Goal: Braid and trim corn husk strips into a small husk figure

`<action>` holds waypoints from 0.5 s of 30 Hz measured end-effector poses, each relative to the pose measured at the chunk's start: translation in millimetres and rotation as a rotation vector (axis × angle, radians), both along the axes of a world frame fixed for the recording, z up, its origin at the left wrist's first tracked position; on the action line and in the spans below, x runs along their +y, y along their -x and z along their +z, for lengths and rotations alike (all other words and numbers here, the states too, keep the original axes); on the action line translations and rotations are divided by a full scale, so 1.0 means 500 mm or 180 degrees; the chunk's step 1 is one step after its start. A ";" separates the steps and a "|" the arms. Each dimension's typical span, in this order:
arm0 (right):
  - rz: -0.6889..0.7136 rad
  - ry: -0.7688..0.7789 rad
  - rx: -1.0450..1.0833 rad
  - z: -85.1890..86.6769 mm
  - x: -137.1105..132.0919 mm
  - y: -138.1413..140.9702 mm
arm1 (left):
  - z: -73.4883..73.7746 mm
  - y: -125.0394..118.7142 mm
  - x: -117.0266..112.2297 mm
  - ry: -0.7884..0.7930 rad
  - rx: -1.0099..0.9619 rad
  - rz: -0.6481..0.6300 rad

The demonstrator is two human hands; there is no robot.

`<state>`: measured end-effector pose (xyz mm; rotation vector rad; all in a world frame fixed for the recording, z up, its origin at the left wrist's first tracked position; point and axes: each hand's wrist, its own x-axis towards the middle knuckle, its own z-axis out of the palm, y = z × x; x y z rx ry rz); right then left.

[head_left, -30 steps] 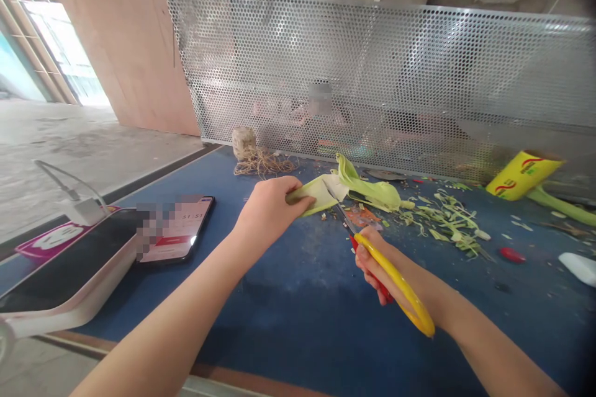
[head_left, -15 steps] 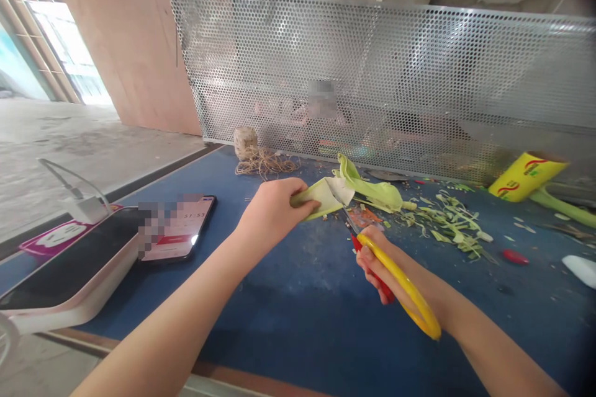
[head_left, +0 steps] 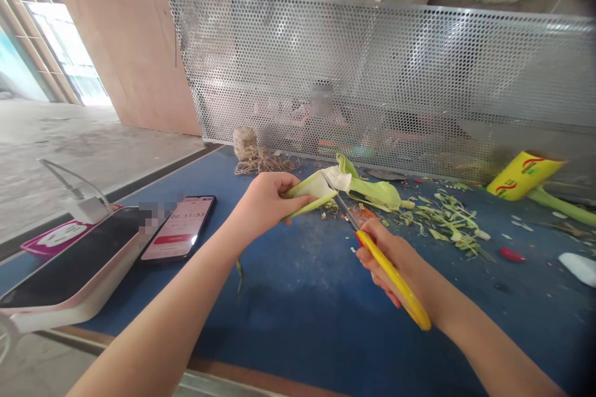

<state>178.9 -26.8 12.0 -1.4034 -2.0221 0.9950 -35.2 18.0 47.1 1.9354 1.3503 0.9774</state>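
My left hand (head_left: 265,201) is closed round a pale green leaf strip (head_left: 313,189), held above the blue tabletop (head_left: 298,304). My right hand (head_left: 388,260) grips yellow-and-red handled scissors (head_left: 372,254), whose blades reach up into the leaf's far end. Just behind the leaf lies a heap of larger green leaves (head_left: 372,191). Cut green shreds (head_left: 449,218) are scattered to the right of the scissors.
A phone (head_left: 179,236) with a lit screen lies at the left, next to a white-framed device (head_left: 65,276) with a charger cable. A twine spool (head_left: 246,144) and loose twine sit before the perforated metal screen (head_left: 372,80). A yellow roll (head_left: 524,175) lies far right.
The scissors have moved up and their blades now cut into the leaf's end. My left hand has tilted the leaf slightly; a thin strip hangs from its lower edge.
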 end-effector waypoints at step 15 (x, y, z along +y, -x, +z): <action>-0.0005 0.0709 0.0332 -0.020 0.002 -0.003 | -0.001 -0.008 -0.008 -0.0133 0.0555 -0.0283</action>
